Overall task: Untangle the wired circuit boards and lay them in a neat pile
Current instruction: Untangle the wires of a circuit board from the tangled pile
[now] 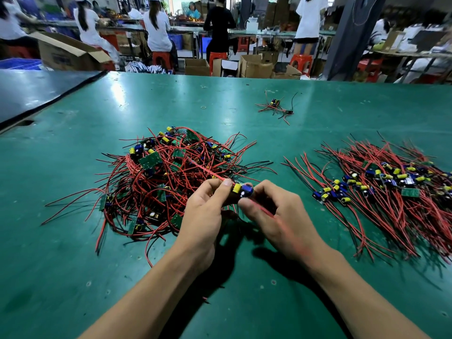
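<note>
Starting at the fingertips (226, 183): the left hand (205, 206) has its thumb and curled fingers clamped on one end of a small circuit board (242, 189), the one with the yellow and blue parts on top. The right hand (276, 211) pinches the other end, fingers curled in tight, right where a red lead (269, 214) comes off. That lead is a blurry streak running back over the right hand, so my guess is it's being whipped free of the mess. Two hands on one board makes sense: one anchors it, the other works the wire loose.

The board sits raised above the table, between the two piles. Just beyond the left hand is the tangled heap (171, 172), boards and red and black wires every which way. Off to the right is the neat pile (391, 187), boards lined up with the wires fanned roughly one direction. Looks like about half the job's done, maybe more. A stray cluster (275, 106) sits alone farther back, with a rubber band (203, 107) near it.

Everything's on a scuffed, shiny green mat (122, 277). Behind that it's a workshop floor: cardboard boxes (197, 67), red stools (217, 57), and people at long benches with their backs turned.
</note>
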The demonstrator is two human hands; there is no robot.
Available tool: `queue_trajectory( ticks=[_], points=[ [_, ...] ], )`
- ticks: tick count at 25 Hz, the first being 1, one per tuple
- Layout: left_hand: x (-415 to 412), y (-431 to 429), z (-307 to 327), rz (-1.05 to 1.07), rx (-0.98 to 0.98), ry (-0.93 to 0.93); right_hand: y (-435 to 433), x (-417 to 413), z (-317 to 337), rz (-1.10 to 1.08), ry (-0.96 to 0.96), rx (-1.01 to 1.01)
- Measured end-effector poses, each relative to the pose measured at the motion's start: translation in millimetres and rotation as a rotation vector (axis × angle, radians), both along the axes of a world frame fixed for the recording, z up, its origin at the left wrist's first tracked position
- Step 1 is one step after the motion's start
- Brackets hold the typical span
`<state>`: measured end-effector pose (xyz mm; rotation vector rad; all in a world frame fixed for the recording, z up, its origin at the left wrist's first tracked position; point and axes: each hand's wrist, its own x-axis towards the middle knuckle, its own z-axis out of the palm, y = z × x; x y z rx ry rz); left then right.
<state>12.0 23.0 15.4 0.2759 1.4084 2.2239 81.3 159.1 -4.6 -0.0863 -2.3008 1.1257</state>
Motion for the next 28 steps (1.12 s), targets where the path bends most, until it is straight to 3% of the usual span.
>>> queue_trajectory(
  ticks=[2,6,9,12,14,20,28],
  points=[
    [-2,-3,0,0.004,-0.025,0.021,-6,-2,1,-0.014,0.03,-0.167],
    [-3,-6,2,-0.11,0.073,-0.035,-5,-6,16,0.127,-0.032,-0.872],
    [-3,-7,1,-0.266,0.098,-0.109,6,0,22,0.321,-0.159,-1.143],
    [-4,-8,4,-0.449,0.015,-0.181,8,7,21,0.516,-0.298,-1.106],
    [-3,-7,2,-0.492,-0.04,-0.149,8,7,19,0.495,-0.35,-1.075],
    [-3,-4,-6,-0.35,0.004,-0.123,9,-3,16,0.168,-0.344,-0.958],
    [2,-1,-9,-0.306,-0.196,0.13,8,2,17,0.218,-0.308,-0.906]
  ],
)
